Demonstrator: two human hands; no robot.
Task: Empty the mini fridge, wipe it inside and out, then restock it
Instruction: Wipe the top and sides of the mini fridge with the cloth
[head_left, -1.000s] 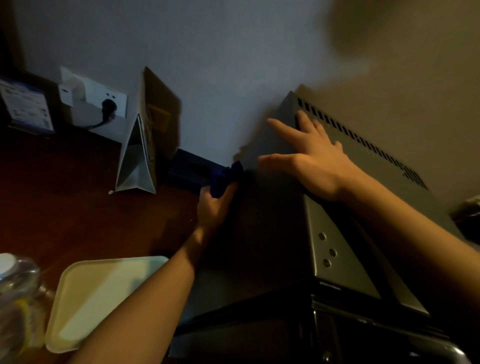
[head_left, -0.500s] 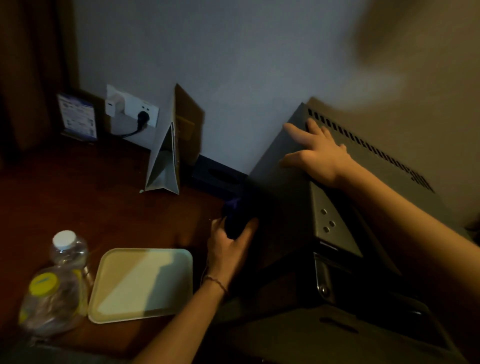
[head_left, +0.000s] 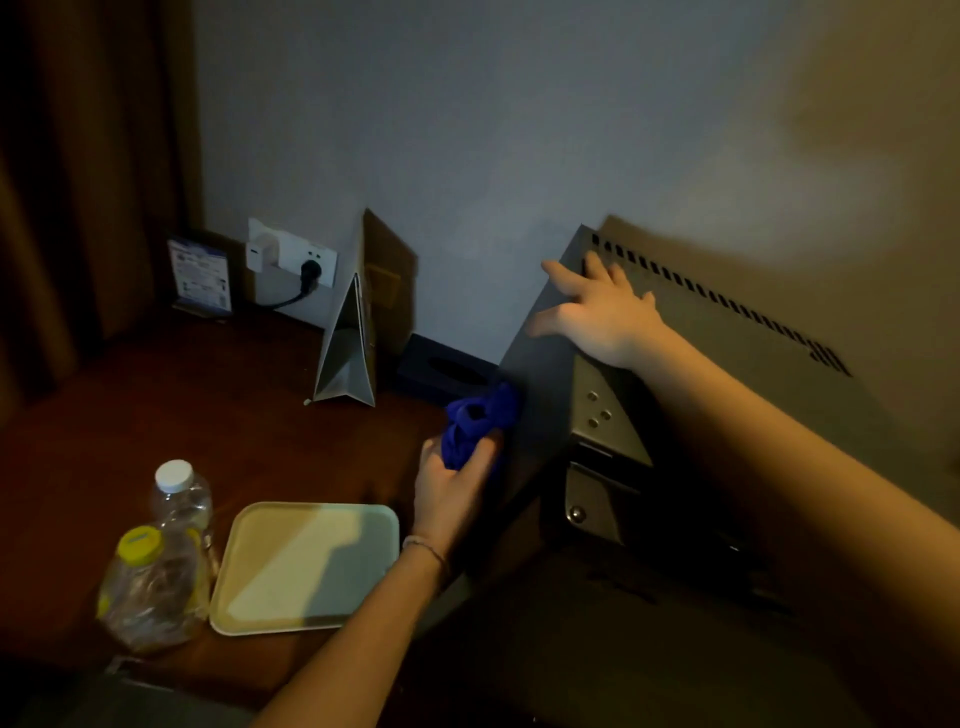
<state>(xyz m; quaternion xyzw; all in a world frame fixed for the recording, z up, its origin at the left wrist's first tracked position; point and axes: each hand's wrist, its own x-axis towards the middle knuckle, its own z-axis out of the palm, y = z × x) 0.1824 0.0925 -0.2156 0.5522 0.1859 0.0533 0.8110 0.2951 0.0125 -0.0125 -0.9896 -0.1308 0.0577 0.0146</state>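
The dark grey mini fridge (head_left: 737, 332) stands on the right against the wall, seen from above, with a row of vent slots along its back edge. My left hand (head_left: 449, 488) grips a bunched blue cloth (head_left: 480, 421) and holds it against the fridge's left side wall. My right hand (head_left: 597, 312) lies flat with spread fingers on the fridge's top near its back left corner. Two clear plastic bottles stand at the lower left, one with a white cap (head_left: 179, 499) and one with a yellow cap (head_left: 150, 587).
A pale tray (head_left: 306, 561) lies on the dark wooden table (head_left: 156, 405) beside the bottles. A folded paper bag (head_left: 353, 343) and a dark tissue box (head_left: 441, 369) sit by the wall. A wall socket with a plug (head_left: 296, 265) and a small card stand (head_left: 200, 275) are at the back left.
My left hand with the blue cloth moved down the fridge's side and then back up a little. The camera pulled back, showing the bottles. My right hand stayed on the fridge top.
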